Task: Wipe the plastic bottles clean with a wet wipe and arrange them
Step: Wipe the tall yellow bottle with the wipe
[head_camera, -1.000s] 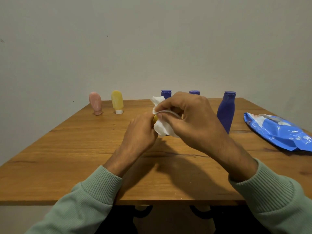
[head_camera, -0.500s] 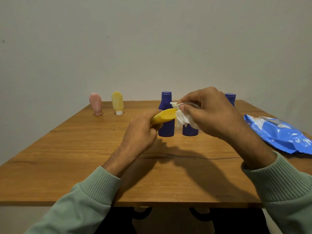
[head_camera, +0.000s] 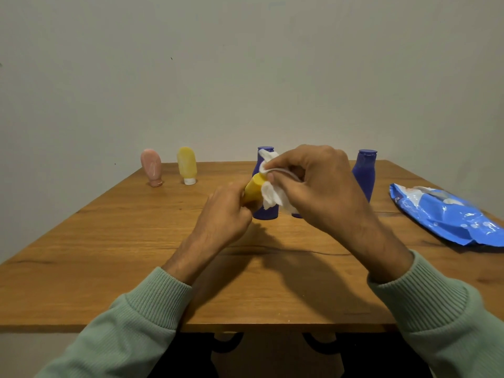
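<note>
My left hand [head_camera: 225,214] grips a small yellow bottle [head_camera: 253,190] above the middle of the wooden table [head_camera: 109,255], its free end pointing up and right. My right hand [head_camera: 319,186] holds a crumpled white wet wipe [head_camera: 272,196] pressed against that end of the bottle. Behind my hands stand dark blue bottles: one [head_camera: 264,211] mostly hidden by the wipe, a second [head_camera: 297,214] almost fully hidden by my right hand, a third [head_camera: 364,174] to the right. A pink bottle [head_camera: 151,167] and a pale yellow bottle [head_camera: 187,165] stand cap-down at the far left.
A blue wet-wipe pack [head_camera: 447,215] lies flat near the table's right edge. A plain wall rises right behind the table's far edge. The near edge of the table runs just above my sleeves.
My right hand with the wipe came back left onto the yellow bottle's end after sliding off to the right. The left hand tilted the bottle's free end upward.
</note>
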`<control>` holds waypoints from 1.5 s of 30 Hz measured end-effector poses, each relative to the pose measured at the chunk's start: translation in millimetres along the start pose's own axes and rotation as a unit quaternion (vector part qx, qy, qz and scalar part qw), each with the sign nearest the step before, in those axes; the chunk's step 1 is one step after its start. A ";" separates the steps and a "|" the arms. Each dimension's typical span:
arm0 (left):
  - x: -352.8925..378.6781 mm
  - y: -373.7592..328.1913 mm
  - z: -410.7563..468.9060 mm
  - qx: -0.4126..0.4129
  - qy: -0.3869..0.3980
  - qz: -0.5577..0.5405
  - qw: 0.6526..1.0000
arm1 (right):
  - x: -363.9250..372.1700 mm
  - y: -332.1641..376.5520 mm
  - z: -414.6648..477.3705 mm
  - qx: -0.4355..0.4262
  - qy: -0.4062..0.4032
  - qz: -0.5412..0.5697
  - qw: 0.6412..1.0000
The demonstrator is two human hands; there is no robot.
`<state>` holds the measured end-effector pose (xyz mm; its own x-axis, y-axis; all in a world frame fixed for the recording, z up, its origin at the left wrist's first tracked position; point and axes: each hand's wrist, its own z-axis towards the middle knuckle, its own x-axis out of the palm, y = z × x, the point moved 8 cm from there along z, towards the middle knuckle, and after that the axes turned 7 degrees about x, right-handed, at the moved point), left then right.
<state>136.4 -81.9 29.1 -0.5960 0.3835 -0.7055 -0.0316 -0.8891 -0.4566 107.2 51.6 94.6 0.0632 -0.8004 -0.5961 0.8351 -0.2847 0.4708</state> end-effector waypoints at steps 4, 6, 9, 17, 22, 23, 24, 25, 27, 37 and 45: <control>3.0 3.4 -0.3 -0.016 0.004 -0.005 1.000 | -1.3 -6.0 0.2 0.028 -0.025 -0.021 0.999; 3.3 3.1 -0.6 -0.005 -0.003 -0.009 1.000 | 1.3 0.6 -2.2 0.013 -0.016 -0.008 1.000; -0.1 -1.5 -1.1 0.013 -0.023 -0.009 1.000 | 4.3 9.2 -4.8 -0.014 0.006 0.029 0.999; 1.0 3.0 -0.3 -0.033 -0.010 -0.015 0.999 | -8.2 -9.5 3.0 0.032 -0.028 -0.009 0.999; -1.8 0.9 -0.9 -0.005 -0.022 -0.008 1.000 | 0.4 6.6 -2.2 -0.012 0.017 0.028 0.999; -2.3 0.2 -1.1 -0.005 -0.021 -0.007 1.000 | 0.3 6.0 -1.7 -0.012 0.019 0.032 0.999; -1.7 0.7 -1.2 -0.009 -0.017 -0.008 1.000 | -0.8 2.8 -0.5 -0.005 0.014 0.029 0.999; -0.7 1.6 -1.1 -0.017 -0.009 -0.011 1.000 | -1.9 -1.6 1.3 0.007 0.004 0.019 1.000; 0.9 3.6 -1.0 -0.031 -0.001 -0.014 0.999 | -4.1 -7.9 3.1 0.023 -0.017 -0.011 1.000; 1.5 -0.7 -1.4 -0.035 -0.002 -0.028 0.999 | -8.1 -13.8 5.4 0.032 -0.002 -0.007 0.999; 4.9 -1.2 0.1 -0.036 0.028 -0.070 0.997 | -5.0 -6.5 4.6 0.004 0.012 0.016 1.000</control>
<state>133.4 -79.0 26.2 -0.5434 0.5174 -0.6611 -0.0526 -0.8069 -0.5883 99.0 55.1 97.5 0.1031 -0.7966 -0.5957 0.8279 -0.2632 0.4953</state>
